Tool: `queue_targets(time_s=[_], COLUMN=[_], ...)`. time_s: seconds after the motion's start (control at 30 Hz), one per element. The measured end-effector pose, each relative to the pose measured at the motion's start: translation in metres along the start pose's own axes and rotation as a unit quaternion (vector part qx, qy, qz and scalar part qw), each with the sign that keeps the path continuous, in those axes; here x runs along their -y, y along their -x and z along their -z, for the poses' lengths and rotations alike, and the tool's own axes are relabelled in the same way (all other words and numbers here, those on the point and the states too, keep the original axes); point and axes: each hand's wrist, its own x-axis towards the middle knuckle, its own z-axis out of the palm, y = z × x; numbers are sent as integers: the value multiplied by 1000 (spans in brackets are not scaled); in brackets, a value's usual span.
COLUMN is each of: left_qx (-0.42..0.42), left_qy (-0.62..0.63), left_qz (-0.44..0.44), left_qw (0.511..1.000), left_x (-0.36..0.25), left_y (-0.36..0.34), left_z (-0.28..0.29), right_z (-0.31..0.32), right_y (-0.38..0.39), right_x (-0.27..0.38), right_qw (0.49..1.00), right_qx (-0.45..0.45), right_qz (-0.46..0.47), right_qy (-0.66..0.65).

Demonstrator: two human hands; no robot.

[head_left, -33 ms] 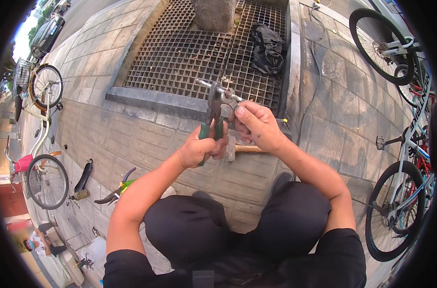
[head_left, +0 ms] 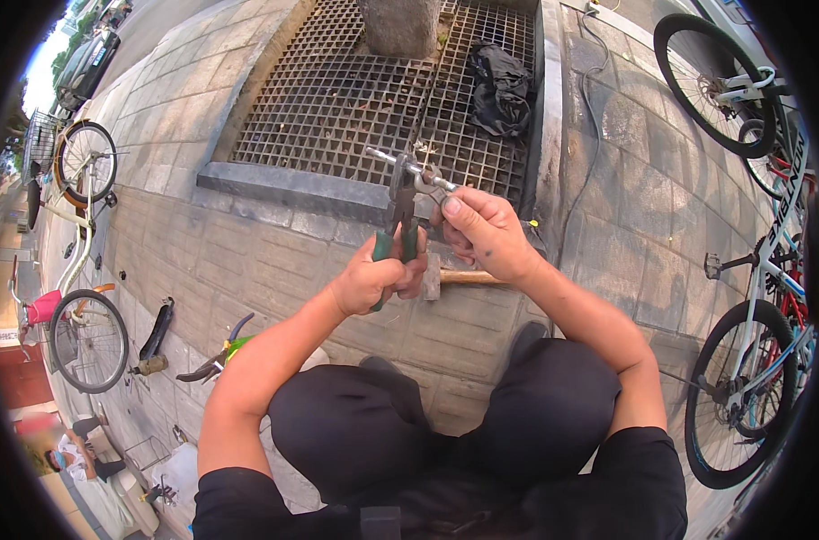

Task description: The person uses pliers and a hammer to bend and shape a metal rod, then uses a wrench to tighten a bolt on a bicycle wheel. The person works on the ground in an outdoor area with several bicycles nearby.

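In front of my knees, my left hand (head_left: pixel 373 279) is closed round the green handles of a pair of pliers (head_left: pixel 400 202). The jaws of the pliers are clamped on a silvery metal rod (head_left: pixel 380 154), which looks like a wheel axle and slants down to the right. My right hand (head_left: pixel 487 236) pinches a small metal wrench (head_left: pixel 434 183), whose head sits at the rod just right of the jaws. My fingers partly hide the wrench's handle. On the pavement below my hands lies a hammer (head_left: pixel 468 277) with a wooden handle.
A curbed metal grate (head_left: pixel 337 117) surrounds a tree trunk (head_left: pixel 400 27), with a black plastic bag (head_left: pixel 501 90) on it. Several bicycles (head_left: pixel 751 324) stand at right, a cream bicycle (head_left: pixel 85 243) at left. Hand tools (head_left: pixel 216 360) lie beside my left arm. A person (head_left: pixel 76 454) sits at lower left.
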Motion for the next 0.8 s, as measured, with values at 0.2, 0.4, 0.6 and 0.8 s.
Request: queue_targets(time_s=[0.2, 0.4, 0.6, 0.8], left_qx=[-27, -49, -22, -13], left_qy=[-2, 15, 13, 10], left_qz=[-28, -21, -13, -4], left_qw=[999, 998, 1000, 1000], left_x=[5, 8, 12, 17], left_y=[-2, -3, -4, -10], left_z=[-6, -7, -4, 0], right_z=[4, 1, -5, -8], right_y=[5, 7, 8, 7], right_x=[-8, -9, -12, -13], right_qw=[997, 995, 991, 991], right_qx=[29, 23, 16, 16], right_qz=[-21, -28, -32, -15], right_qy=[-63, -93, -128, -134])
